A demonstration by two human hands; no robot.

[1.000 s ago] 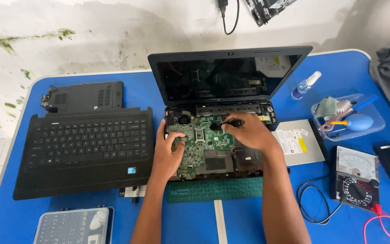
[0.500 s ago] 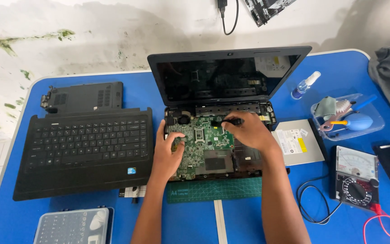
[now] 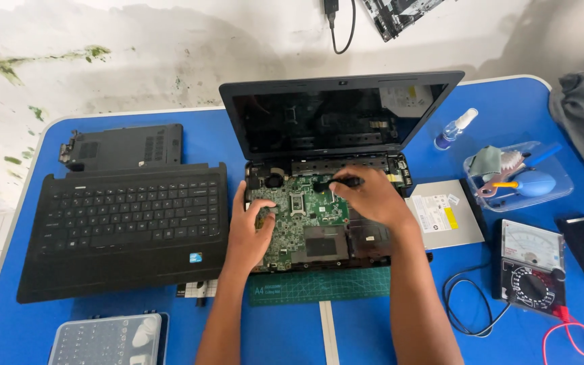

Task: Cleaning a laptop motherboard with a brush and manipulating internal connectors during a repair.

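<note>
Green circuit board [image 3: 305, 216] in black laptop shell [image 3: 343, 115]; blue table [image 3: 508, 324]; black keyboard panel [image 3: 126, 226] at nine o'clock.

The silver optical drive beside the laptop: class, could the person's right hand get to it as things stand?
Probably yes. The optical drive lies uncovered on the table just beside the right hand, though that hand holds a dark tool.

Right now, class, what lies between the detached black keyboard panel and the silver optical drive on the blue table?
In the head view: the opened laptop base with its green motherboard, both hands on it.
</note>
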